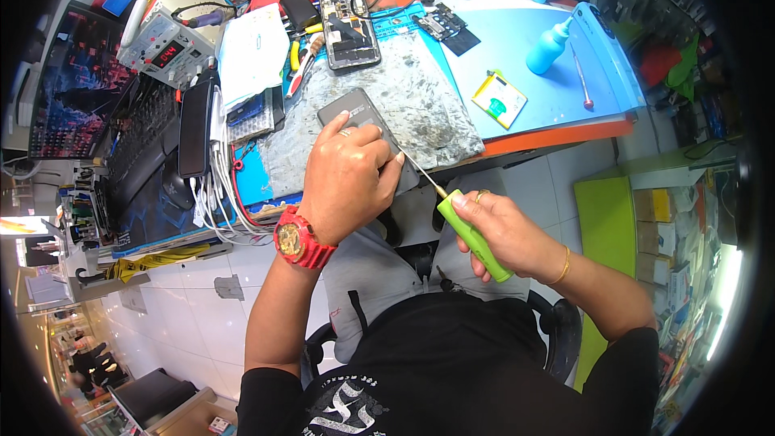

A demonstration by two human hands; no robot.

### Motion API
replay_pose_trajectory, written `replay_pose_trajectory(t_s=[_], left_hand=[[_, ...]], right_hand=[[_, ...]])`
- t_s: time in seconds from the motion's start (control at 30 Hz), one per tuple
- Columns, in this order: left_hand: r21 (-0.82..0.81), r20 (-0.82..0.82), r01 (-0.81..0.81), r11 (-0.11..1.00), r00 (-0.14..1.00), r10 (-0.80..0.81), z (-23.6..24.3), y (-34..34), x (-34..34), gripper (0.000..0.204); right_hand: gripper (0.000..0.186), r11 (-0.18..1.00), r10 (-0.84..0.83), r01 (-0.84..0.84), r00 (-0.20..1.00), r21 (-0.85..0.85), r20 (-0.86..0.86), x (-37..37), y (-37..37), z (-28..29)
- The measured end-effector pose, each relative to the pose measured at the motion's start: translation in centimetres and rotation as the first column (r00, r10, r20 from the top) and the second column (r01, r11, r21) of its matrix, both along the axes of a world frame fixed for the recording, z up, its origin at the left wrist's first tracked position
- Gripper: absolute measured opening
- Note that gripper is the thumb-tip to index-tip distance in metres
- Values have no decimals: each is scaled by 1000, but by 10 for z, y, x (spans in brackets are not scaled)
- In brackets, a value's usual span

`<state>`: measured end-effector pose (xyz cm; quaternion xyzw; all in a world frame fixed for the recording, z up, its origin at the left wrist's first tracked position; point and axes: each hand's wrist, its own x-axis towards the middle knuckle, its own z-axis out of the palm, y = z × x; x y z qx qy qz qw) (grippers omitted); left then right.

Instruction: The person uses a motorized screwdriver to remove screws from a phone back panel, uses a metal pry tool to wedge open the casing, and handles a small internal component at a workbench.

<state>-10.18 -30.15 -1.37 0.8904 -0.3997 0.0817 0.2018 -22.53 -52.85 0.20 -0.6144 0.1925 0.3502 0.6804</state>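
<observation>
A dark grey phone lies at the front edge of the stained grey work mat. My left hand, a red watch on its wrist, grips the phone, index finger on its upper part and thumb by its right edge. My right hand is closed round a green-handled tool with a thin metal shaft. The shaft points up and left, its tip at the phone's right edge. Whether the tip is inside the seam I cannot tell. My left palm hides the phone's middle.
An opened phone lies behind the mat, near pliers. To the right are a battery, a blue bottle and a slim screwdriver. A power supply, an upright phone and white cables stand left.
</observation>
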Motion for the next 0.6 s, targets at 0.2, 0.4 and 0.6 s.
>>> replay_pose_trajectory(t_s=[0.2, 0.4, 0.6], left_hand=[[-12, -5, -1, 1000, 1000, 1, 0, 0, 0, 14], [-5, -6, -3, 1000, 1000, 3, -1, 1, 0, 15], [-43, 27, 10, 999, 1000, -9, -2, -1, 1, 18]], right_hand=[[52, 999, 16, -14, 999, -44, 34, -2, 0, -3], [55, 995, 36, -32, 998, -91, 49, 0, 0, -2], [54, 995, 54, -48, 997, -90, 60, 2, -3, -2]])
